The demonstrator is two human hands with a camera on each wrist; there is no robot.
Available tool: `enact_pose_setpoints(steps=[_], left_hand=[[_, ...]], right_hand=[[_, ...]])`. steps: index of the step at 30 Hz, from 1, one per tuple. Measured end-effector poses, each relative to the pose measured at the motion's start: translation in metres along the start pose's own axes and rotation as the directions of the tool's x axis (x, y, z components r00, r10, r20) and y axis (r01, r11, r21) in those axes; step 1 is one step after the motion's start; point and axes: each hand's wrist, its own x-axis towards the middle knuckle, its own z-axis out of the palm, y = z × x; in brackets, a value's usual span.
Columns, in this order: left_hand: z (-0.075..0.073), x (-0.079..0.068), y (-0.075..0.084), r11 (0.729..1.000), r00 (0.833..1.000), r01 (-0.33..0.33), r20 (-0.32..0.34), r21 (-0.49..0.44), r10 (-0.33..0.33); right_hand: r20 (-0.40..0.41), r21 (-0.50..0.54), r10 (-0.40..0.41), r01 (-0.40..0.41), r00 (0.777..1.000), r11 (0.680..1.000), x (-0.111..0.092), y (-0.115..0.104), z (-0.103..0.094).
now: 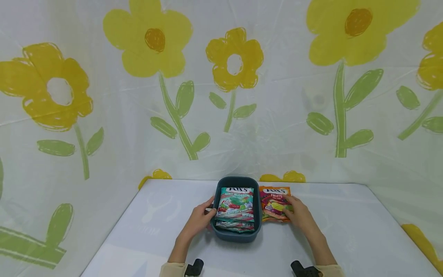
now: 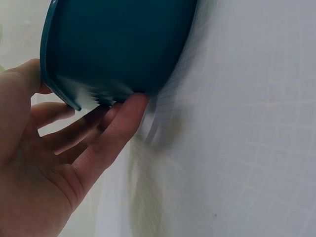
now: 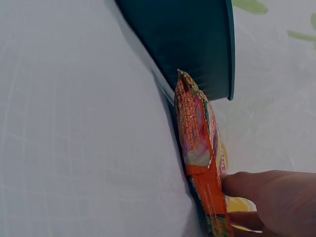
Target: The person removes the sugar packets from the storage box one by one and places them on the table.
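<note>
A dark teal plastic bin [image 1: 235,236] stands on the white table, holding green Fox's Mint Blossom candy bags [image 1: 236,204] stacked one over another. My left hand [image 1: 199,219] grips the bin's left side, thumb at the rim and fingers against the outer wall, as the left wrist view shows on the bin [image 2: 118,49]. Right beside the bin lies an orange Fox's Fruits candy bag [image 1: 275,204]. Its right edge is held by my right hand [image 1: 300,213], with the thumb on the upper face. In the right wrist view the bag [image 3: 197,133] appears edge-on, its far end close to the bin.
The white table [image 1: 149,231] extends to both sides of the bin. Behind its back edge hangs a white sheet [image 1: 280,115] printed with yellow flowers. Both forearms wear beige sleeves [image 1: 172,270] with dark straps at the wrists.
</note>
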Motion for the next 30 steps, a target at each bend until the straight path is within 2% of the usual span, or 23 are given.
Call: enact_pose_setpoints(steps=[11,30], left_hand=[[-0.0035,-0.0009,-0.0016,1.0,1.0,-0.013,0.002,0.024,0.013],[-0.0025,-0.0029,0.0047,0.999,0.999,-0.022,0.039,-0.045,0.024]], right_hand=[[0.02,-0.057,-0.035,0.036,0.999,0.998,-0.001,-0.0023,0.0036],[0.037,-0.102,-0.034,0.037,0.999,0.994,-0.002,-0.0003,0.0021]])
